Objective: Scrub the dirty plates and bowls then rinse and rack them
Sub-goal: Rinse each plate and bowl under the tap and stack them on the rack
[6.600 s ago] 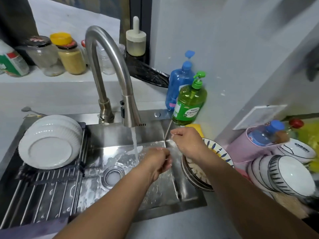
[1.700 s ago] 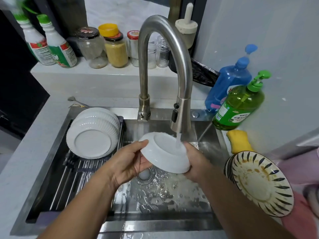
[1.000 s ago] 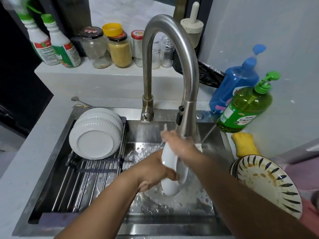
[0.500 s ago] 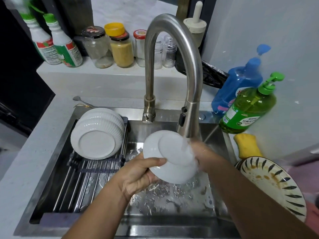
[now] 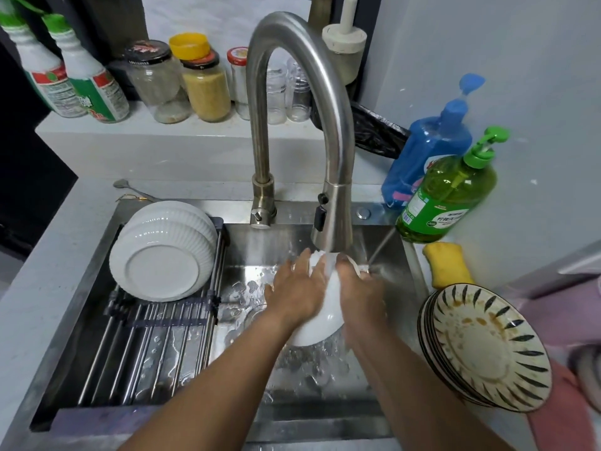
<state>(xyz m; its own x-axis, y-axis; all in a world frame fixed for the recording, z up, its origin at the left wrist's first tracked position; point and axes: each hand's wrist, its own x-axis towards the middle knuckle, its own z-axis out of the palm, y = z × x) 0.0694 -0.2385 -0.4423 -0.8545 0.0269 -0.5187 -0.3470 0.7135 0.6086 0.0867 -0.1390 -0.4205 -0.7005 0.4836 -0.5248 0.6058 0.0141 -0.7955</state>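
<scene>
A white bowl (image 5: pixel 320 323) stands on edge under the running faucet (image 5: pixel 331 219), pressed between both hands. My left hand (image 5: pixel 297 288) lies flat against its left side with fingers spread. My right hand (image 5: pixel 361 288) grips its right side. Water runs over the bowl's top rim. On the wire rack (image 5: pixel 146 346) at the sink's left leans a stack of white ribbed bowls (image 5: pixel 162 252). A stack of dirty patterned plates (image 5: pixel 487 346) rests on the counter to the right.
A yellow sponge (image 5: pixel 447 263) lies by a green soap bottle (image 5: pixel 448 196) and a blue one (image 5: pixel 429 151). Jars and spray bottles line the ledge behind the sink (image 5: pixel 260 428). A spoon (image 5: pixel 130 188) lies at the back left.
The bowl has turned from bottom-up facing me to standing on edge under the stream. My left hand has shifted from gripping its rim to lying flat on its side.
</scene>
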